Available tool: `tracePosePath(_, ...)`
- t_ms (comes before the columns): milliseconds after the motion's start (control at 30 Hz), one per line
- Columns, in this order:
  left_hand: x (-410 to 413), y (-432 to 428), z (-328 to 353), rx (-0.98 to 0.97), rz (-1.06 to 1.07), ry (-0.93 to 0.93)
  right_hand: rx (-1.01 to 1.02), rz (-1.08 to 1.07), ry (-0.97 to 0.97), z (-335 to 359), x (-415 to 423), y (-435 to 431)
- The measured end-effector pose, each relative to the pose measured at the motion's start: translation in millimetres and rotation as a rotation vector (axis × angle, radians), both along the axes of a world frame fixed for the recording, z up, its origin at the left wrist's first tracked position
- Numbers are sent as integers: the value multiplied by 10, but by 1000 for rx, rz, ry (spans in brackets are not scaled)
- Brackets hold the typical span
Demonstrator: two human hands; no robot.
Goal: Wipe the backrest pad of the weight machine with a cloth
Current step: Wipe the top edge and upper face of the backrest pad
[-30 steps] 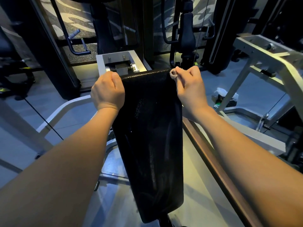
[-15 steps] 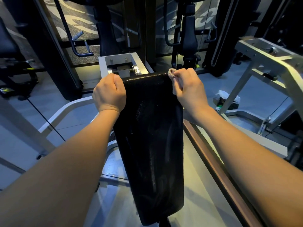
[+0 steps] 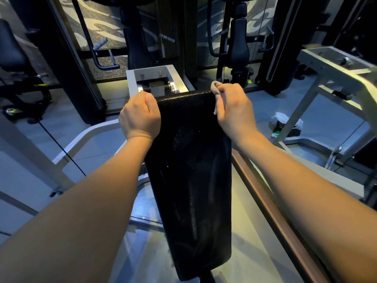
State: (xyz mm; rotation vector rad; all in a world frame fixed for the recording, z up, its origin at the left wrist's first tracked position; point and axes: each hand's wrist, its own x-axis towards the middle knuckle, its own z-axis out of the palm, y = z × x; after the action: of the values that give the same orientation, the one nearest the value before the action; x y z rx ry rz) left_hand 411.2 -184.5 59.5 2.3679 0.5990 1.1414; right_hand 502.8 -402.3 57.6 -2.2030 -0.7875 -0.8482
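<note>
The long black backrest pad [image 3: 193,180] runs from the centre of the view down toward me, with faint smear marks on its surface. My left hand [image 3: 140,117] grips the pad's top left corner, fingers curled over the edge. At the top right corner my right hand [image 3: 234,111] holds a small beige cloth [image 3: 215,88] bunched in its fingers, pressed against the pad's right edge. Most of the cloth is hidden inside the hand.
A white metal bracket [image 3: 155,80] with a bolt sits just behind the pad's top. White machine frames stand at left [image 3: 81,139] and right [image 3: 336,64]. A brown rail [image 3: 271,205] runs along the pad's right side. A bag [image 3: 285,123] lies on the floor.
Both hands stay at the pad's top corners. The cloth in my right hand sits slightly further over the top right corner than before.
</note>
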Motion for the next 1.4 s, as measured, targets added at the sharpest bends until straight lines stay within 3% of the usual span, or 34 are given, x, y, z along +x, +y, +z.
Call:
tracePosePath(100, 1, -1, -3, 7, 4, 2, -27, 75, 21, -223, -173, -21)
tracePosePath(233, -5, -2, -8, 7, -3, -2, -240, 205, -47, -233, -266, -179)
tracePosePath(400, 11, 2, -4, 4, -5, 1, -4, 25, 11, 157, -2, 1)
tracePosePath(533, 20, 3, 0, 2, 10, 0, 7, 33, 16, -13, -148, 141)
tracePosePath(733, 29, 11, -14, 10, 13, 0, -331, 289, -19, -238, -295, -206)
tracePosePath(833, 37, 16, -11, 10, 13, 2, -176, 153, -52, 9, -137, -166)
tracePosePath(933, 43, 12, -9, 13, 13, 6, 25, -11, 55, 178, -31, -63)
tracePosePath(1200, 38, 20, -15, 20, 13, 4, -181, 212, 217, -95, -315, -216)
tracePosePath(1333, 21, -5, -9, 10, 7, 4, 303, 188, 478, 335, -123, -171)
tracePosePath(1400, 12, -16, 9, 7, 7, 7, 354, 68, 522, 440, 54, -122)
